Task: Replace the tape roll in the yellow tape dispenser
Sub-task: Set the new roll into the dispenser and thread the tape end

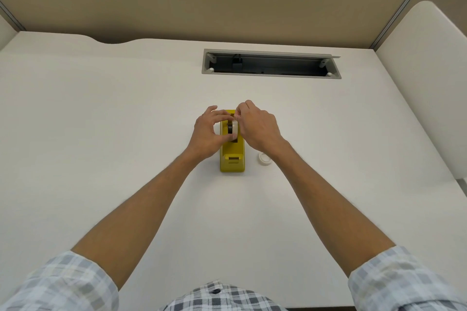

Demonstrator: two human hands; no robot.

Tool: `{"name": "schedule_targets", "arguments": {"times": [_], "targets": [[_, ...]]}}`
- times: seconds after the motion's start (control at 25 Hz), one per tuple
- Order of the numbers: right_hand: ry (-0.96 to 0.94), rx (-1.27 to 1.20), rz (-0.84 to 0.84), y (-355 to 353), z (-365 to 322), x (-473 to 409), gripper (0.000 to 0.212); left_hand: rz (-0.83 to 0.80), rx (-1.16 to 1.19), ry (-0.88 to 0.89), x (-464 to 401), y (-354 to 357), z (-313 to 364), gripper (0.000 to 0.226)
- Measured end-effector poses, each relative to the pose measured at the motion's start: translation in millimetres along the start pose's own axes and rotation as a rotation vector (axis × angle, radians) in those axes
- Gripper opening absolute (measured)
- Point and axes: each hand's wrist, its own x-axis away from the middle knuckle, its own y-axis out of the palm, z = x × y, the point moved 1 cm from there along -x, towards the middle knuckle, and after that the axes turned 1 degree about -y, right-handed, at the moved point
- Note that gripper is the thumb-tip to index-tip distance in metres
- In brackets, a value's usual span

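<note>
The yellow tape dispenser (232, 159) stands on the white desk, its cutter end toward me. A whitish tape roll (235, 127) on a dark hub (230, 128) sits upright in the dispenser's slot. My left hand (208, 134) pinches the roll from the left, thumb at its near side. My right hand (256, 125) grips the roll from the right, with fingertips at its far top. A second small white roll (264, 159) lies flat on the desk just right of the dispenser, partly behind my right wrist.
An open cable tray (271, 64) with a dark plug inside is recessed in the desk (101, 121) at the back. Beige partition walls rise behind the desk and at the right. My plaid sleeves fill the bottom corners.
</note>
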Motion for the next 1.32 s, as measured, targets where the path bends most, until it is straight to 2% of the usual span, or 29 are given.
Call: {"name": "schedule_targets", "arguments": {"times": [0.16,0.56,0.8,1.16,1.32], "targets": [[-0.004,0.000,0.001,2.5,-1.6,2.0,0.023,0.000,-0.018,-0.053,5.1,-1.1,3.2,0.047],[-0.011,-0.005,-0.017,2.6,-0.5,2.1,0.024,0.031,0.019,0.000,3.0,1.4,4.6,0.030],[0.016,-0.047,-0.039,0.6,-0.9,0.6,0.023,0.057,0.052,-0.017,3.1,2.9,3.6,0.052],[0.145,-0.257,0.129,9.7,3.6,8.1,0.018,0.078,0.061,-0.001,3.5,3.9,0.7,0.050],[0.212,-0.344,0.194,10.2,6.1,6.5,0.025,0.089,0.054,0.007,2.6,4.3,0.1,0.049]]}}
